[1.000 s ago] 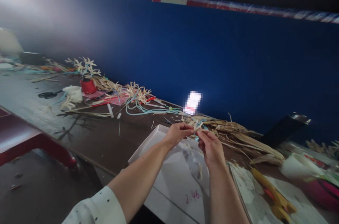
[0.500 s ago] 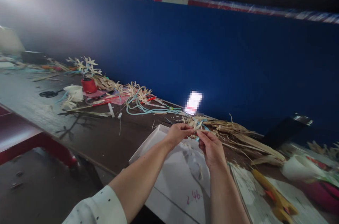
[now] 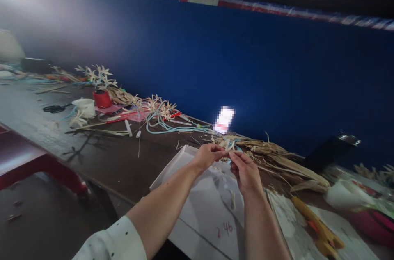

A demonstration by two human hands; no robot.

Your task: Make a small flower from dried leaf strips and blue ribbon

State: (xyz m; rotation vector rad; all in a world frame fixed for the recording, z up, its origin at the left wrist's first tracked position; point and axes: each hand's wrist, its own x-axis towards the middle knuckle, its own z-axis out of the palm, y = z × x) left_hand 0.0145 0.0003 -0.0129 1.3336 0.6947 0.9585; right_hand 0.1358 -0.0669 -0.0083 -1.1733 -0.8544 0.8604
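Observation:
My left hand (image 3: 207,156) and my right hand (image 3: 245,170) meet above a white box lid (image 3: 197,206), both pinching a small straw flower (image 3: 229,145) with pale petals and a light blue stem. The fingers of each hand are pressed together on it. Just behind the hands lies a pile of dried straw husks (image 3: 277,157) on the dark wooden table (image 3: 117,157).
Further left on the table lie finished straw flowers (image 3: 98,75), a red spool (image 3: 101,99), a white cup (image 3: 84,106), black scissors (image 3: 55,108) and light blue cords (image 3: 172,126). Yellow-handled scissors (image 3: 320,227) and a white cup (image 3: 344,194) sit at right. A blue wall backs the table.
The hands stay together on the straw flower with only slight finger shifts; the view has barely moved.

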